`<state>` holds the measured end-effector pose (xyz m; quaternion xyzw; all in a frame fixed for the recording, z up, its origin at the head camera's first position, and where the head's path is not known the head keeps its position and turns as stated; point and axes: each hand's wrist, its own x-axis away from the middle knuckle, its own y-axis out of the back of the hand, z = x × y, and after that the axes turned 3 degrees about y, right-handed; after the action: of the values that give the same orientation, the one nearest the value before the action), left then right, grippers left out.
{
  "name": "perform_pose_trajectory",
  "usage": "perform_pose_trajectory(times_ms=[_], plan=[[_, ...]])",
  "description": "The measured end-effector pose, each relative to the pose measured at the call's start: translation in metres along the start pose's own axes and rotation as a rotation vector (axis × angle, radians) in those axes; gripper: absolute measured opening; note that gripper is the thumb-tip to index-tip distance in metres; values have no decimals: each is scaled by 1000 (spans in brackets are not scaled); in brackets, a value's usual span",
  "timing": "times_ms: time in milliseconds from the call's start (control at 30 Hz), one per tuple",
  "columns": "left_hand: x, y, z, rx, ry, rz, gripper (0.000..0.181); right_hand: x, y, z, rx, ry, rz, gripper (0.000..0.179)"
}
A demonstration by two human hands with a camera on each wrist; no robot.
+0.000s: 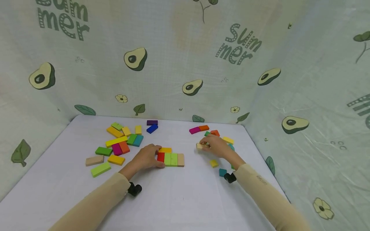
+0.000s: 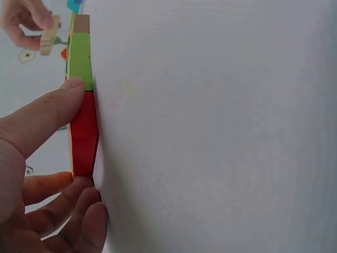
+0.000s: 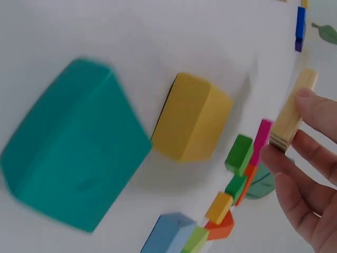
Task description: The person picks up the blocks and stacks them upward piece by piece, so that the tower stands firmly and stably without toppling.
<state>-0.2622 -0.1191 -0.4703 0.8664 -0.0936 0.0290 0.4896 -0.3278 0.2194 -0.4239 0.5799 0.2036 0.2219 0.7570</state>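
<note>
My left hand (image 1: 146, 156) grips the left end of a compact group of flat wooden blocks. Its thumb lies against the red block (image 2: 84, 118), while the other fingers curl at the group's far end in the left wrist view. Two light green blocks (image 1: 171, 159) and a tan block (image 1: 180, 160) continue the row, and a yellow-orange block (image 1: 165, 149) lies along its far side. Raised above the table, my right hand (image 1: 215, 145) pinches a pale plain wooden block (image 3: 293, 113) between thumb and fingers.
Loose coloured blocks (image 1: 117, 149) are scattered at the left. Near the right arm lie a teal block (image 1: 222, 172), a yellow block (image 1: 214, 163) and several others. Dark blue (image 1: 152, 128) and magenta (image 1: 194, 130) blocks sit toward the back. Printed cloth (image 1: 167, 64) hangs behind the white table.
</note>
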Motion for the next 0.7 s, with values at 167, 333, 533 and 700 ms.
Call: perform_pose_trajectory(times_ms=[167,333,533,700], plan=[[0,0,0,6,1,5,91,-16,-13,20,-69,12,33,27],[-1,0,-1,6,-3,0,90,-33,-24,35,-96,28,85,27],[-1,2,-2,1,-34,-1,89,-50,-31,45,-145,5,114,27],[-2,0,1,4,-29,4,89,-59,-38,49,-209,10,148,26]])
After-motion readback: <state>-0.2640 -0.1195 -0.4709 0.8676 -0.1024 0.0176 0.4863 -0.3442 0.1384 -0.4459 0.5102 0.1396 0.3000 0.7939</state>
